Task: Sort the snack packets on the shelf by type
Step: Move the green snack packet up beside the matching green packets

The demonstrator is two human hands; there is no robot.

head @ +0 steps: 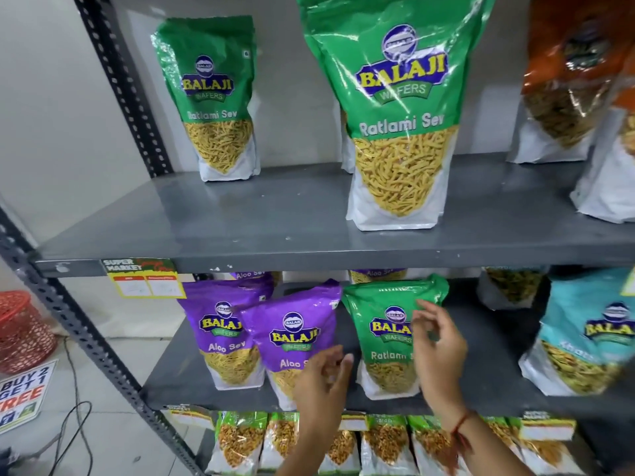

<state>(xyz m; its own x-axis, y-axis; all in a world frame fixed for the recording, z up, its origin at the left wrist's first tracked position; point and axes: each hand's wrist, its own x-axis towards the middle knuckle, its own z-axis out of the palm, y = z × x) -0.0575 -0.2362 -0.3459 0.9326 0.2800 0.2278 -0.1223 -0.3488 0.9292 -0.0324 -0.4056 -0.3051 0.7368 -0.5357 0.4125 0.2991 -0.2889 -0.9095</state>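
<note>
On the upper shelf (275, 218) stand two green Ratlami Sev packets, a small one (209, 97) at the left and a large one (398, 111) in the middle. On the middle shelf (178, 376) two purple Aloo Sev packets (223, 331) (295, 334) stand beside a green Ratlami Sev packet (385, 331). My right hand (438, 352) hovers open in front of that green packet, fingers spread. My left hand (323, 383) is open in front of the nearer purple packet. Neither hand holds anything.
Orange packets (570, 80) stand at the upper right, a teal packet (584, 334) at the middle right. Several green-topped packets (240, 441) fill the lowest shelf. More Aloo Sev packets stand behind. A red mesh basket (20, 328) and a sign lie on the floor at left.
</note>
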